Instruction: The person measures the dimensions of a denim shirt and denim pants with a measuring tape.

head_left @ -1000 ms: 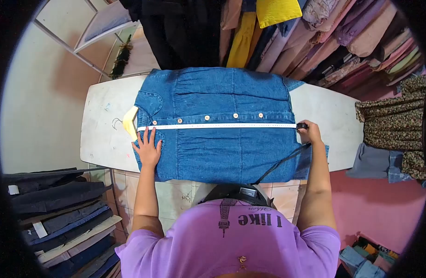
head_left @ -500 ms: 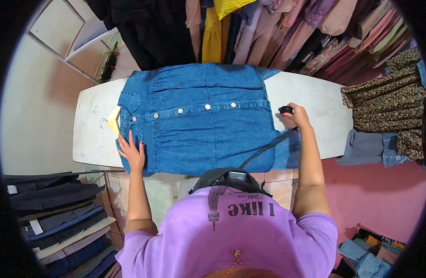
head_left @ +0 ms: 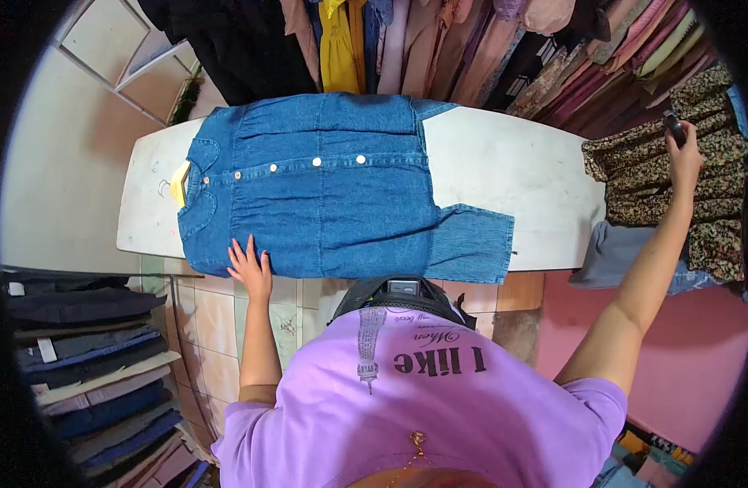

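A blue denim dress [head_left: 333,191] with a row of pale buttons lies flat on a white table [head_left: 504,175], its collar to the left on a yellow hanger [head_left: 180,184]. My left hand [head_left: 250,267] rests flat, fingers spread, on the dress's near edge close to the collar end. My right hand [head_left: 681,154] is stretched far out to the right, past the table's end, closed around a small black tape measure case [head_left: 673,128]. That hand is over a pile of floral fabric [head_left: 658,183]. One short sleeve [head_left: 471,242] spreads toward the near edge.
Many garments hang on a rack [head_left: 439,49] behind the table. Folded clothes are stacked at the lower left [head_left: 81,366]. Grey and denim pieces [head_left: 618,256] hang off the right end. The floor at right is pink [head_left: 675,358], and tiles show under the table.
The white tape that lay stretched across the dress is gone, drawn back into its case. My right hand lifted from the hem and swung far right; my left hand slid to the near edge.
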